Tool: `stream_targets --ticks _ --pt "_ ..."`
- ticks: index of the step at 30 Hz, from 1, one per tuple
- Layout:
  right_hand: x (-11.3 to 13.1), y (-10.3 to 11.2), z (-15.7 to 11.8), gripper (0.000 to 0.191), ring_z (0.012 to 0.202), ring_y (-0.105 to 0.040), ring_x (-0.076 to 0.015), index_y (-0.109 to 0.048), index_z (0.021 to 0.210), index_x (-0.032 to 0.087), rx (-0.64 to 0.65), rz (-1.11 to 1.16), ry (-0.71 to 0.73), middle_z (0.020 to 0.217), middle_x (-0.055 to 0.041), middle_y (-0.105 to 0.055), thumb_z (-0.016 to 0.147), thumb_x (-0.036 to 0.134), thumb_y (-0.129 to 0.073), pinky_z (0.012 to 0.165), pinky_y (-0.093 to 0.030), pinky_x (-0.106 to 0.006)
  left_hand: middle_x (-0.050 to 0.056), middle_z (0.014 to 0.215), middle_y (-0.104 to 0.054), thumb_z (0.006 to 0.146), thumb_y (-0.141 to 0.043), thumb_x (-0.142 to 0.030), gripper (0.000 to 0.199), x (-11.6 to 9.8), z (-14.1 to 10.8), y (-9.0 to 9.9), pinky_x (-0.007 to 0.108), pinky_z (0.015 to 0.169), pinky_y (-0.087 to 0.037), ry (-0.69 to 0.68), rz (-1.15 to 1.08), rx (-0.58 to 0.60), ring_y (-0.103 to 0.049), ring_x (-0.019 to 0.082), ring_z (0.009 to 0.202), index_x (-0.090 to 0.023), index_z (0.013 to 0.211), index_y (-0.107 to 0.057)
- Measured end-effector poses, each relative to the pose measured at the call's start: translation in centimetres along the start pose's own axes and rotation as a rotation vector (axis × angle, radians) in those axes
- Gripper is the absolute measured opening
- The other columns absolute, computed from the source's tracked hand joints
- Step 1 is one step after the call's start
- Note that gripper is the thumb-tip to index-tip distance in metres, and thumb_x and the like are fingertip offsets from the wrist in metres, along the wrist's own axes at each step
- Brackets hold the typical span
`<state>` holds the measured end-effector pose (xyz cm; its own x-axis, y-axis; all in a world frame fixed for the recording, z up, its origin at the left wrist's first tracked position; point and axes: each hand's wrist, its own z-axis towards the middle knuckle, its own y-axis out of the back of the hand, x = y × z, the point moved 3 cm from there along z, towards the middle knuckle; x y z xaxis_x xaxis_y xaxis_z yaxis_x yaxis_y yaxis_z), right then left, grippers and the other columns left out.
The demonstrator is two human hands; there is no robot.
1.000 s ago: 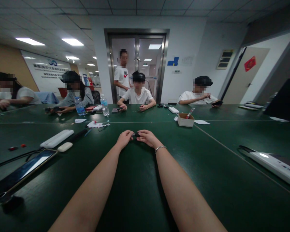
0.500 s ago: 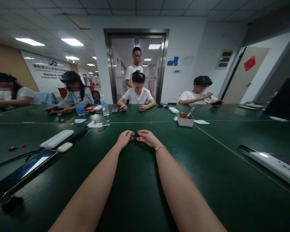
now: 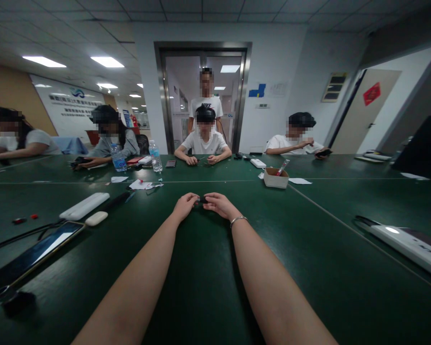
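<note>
Both my hands meet over the green table point(image 3: 204, 263), in the middle of the view. Between them is a small black object point(image 3: 201, 200), too small to name, with a bit of red near its left end. My left hand point(image 3: 186, 206) pinches its left end with the fingertips. The fingers of my right hand point(image 3: 219, 204) are closed round its right end, and a silver bracelet point(image 3: 239, 220) circles that wrist.
A phone point(image 3: 39, 254), a white case point(image 3: 84, 206) and an oval white item point(image 3: 96, 219) lie left. Beyond are bottles point(image 3: 155, 157), paper point(image 3: 143, 184) and a small box point(image 3: 276, 179). A white device point(image 3: 409, 244) lies right. Several people are across the table.
My hands have barely moved; a little red now shows by the black object. Across the table, the standing person has shifted right and the seated person's hand has left a dark flat item.
</note>
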<state>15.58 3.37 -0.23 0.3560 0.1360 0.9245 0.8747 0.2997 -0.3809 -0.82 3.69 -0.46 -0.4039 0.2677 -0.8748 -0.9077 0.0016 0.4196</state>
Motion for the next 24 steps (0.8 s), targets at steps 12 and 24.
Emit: stream_targets --ticks 12,24 --pt "-0.1 0.13 0.12 0.016 0.057 -0.067 -0.0142 -0.058 0.091 0.009 0.003 -0.006 0.002 0.076 -0.0066 -0.065 0.076 0.006 -0.063 0.063 -0.058 -0.028 0.002 0.066 -0.061 0.081 -0.041 -0.044 0.037 -0.19 0.11 -0.11 0.025 0.059 -0.042 -0.045 0.03 0.014 -0.053 0.013 0.059 -0.015 0.092 -0.063" --pt "-0.18 0.19 0.21 0.016 0.058 -0.067 -0.0143 -0.058 0.091 0.009 0.014 -0.012 -0.002 0.079 -0.0085 -0.066 0.076 0.006 -0.063 0.064 -0.057 -0.028 0.003 0.076 -0.064 0.079 -0.046 -0.039 0.031 -0.02 0.13 -0.1 0.025 0.063 -0.043 -0.021 0.0 0.032 -0.057 0.014 0.069 -0.017 0.093 -0.063"
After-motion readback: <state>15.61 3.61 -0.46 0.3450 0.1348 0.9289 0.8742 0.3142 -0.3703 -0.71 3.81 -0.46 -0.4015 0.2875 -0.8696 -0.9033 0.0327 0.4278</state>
